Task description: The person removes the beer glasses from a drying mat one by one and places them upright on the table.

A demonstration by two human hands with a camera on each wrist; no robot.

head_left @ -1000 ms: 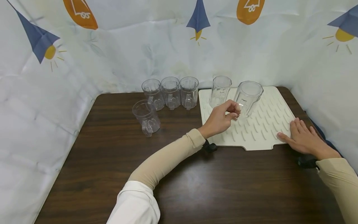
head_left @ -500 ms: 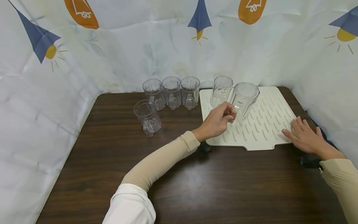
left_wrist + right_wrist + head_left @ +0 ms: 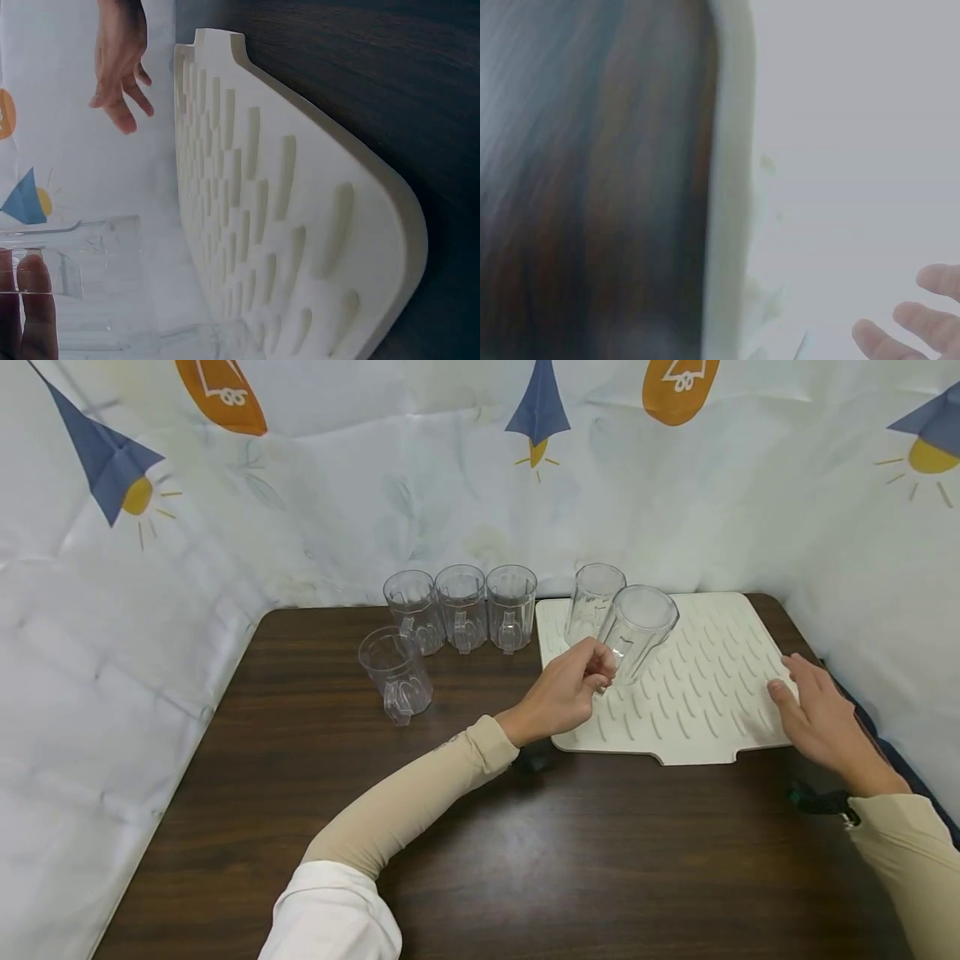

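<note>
My left hand (image 3: 566, 687) grips the handle of a clear mug (image 3: 643, 618) over the left half of the cream ridged mat (image 3: 705, 693). In the left wrist view, two fingertips (image 3: 36, 300) curl at the handle of this mug (image 3: 112, 285). Right beside it, a second clear mug (image 3: 592, 602) stands on the mat's back left. My right hand (image 3: 821, 718) is by the mat's right edge, fingers extended, holding nothing. The right wrist view catches only a few of its fingers (image 3: 922, 330), and the left wrist view shows this hand (image 3: 121, 60) raised off the mat.
Left of the mat, three clear mugs (image 3: 461, 610) line up along the back of the dark wooden table (image 3: 480, 860). Another mug (image 3: 393, 664) stands in front of the row's left end, handle toward me. White patterned cloth (image 3: 337, 485) hangs behind and at both sides.
The held mug has moved left with my left hand, close to the mug standing on the mat. My right hand has lifted from the mat's right edge and shifted slightly right.
</note>
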